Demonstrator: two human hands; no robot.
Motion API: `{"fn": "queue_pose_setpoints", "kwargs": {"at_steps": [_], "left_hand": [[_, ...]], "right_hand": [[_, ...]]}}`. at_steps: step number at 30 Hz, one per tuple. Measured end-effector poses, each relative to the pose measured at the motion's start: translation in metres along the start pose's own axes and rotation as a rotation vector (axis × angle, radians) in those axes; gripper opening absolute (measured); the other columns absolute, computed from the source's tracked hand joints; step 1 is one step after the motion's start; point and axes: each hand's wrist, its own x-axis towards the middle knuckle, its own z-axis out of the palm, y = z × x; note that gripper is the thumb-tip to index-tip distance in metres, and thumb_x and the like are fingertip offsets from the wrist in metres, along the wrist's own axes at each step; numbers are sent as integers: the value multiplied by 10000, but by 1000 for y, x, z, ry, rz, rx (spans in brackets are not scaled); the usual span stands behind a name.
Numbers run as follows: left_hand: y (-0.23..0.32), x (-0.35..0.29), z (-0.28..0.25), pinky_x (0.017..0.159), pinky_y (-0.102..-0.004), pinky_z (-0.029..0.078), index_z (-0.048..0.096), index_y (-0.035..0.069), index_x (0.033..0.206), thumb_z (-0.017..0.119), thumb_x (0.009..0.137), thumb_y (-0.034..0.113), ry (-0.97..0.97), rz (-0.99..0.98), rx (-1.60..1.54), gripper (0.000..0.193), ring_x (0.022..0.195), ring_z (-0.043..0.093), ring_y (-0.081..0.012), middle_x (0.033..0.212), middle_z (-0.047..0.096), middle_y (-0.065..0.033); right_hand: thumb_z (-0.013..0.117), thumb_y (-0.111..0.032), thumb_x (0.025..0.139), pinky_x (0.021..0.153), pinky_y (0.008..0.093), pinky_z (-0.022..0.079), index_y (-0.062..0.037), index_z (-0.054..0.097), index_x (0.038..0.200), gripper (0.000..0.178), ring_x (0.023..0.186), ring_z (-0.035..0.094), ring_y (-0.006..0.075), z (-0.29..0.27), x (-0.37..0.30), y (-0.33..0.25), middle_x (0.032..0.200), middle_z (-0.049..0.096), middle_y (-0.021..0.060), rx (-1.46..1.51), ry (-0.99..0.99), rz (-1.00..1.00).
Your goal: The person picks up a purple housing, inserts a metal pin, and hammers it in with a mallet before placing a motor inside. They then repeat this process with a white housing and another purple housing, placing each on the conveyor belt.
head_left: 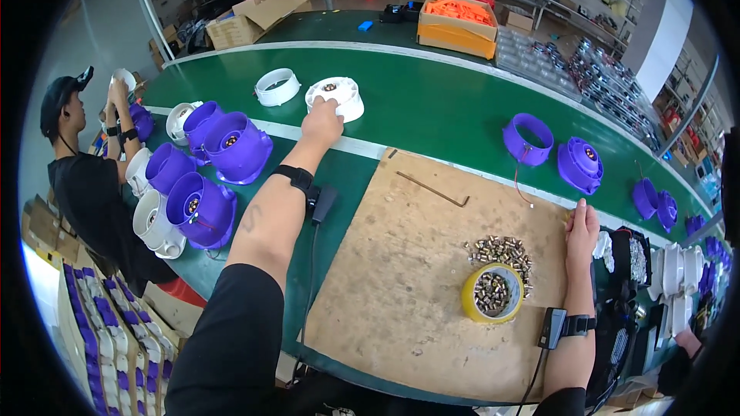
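Note:
My left hand (322,122) reaches far forward, its fingers closed on the near edge of a white round plastic housing (348,92) with a brass-coloured centre. Left of that housing lies a white plastic ring (277,87). At the right edge of a brown board (401,262), my right hand (581,233) is raised with curled fingers; whatever they hold, if anything, is hidden. Beyond it a purple housing (580,165) and a purple ring (528,139) with a thin wire lie on the green bench. An L-shaped hex key (433,189) rests on the board.
Small metal parts (505,253) lie heaped beside a yellow tape roll (469,302) that holds more of them. Purple and white housings (239,146) stand stacked at left, near a co-worker in black (100,200). A box of orange parts (456,38) stands at the back.

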Motion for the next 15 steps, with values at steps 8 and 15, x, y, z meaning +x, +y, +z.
{"fn": "queue_pose_setpoints", "kwargs": {"at_steps": [8, 15], "left_hand": [[6, -10, 4, 906, -475, 529, 606, 32, 1181, 698, 826, 119, 23, 82, -31, 377, 1093, 610, -401, 1228, 550, -215], [19, -27, 22, 881, -500, 522, 535, 27, 1206, 643, 836, 72, 195, 126, -25, 387, 1050, 611, -420, 1229, 520, -215]], "right_hand": [[544, -342, 1035, 435, 221, 292, -128, 493, 747, 363, 493, 390, 38, 0, -4, -6, 599, 444, -47, -105, -11, -37], [543, -331, 1035, 432, 227, 306, -117, 481, 730, 378, 488, 393, 43, 0, -3, -3, 597, 450, -37, -82, -34, -34]]}}
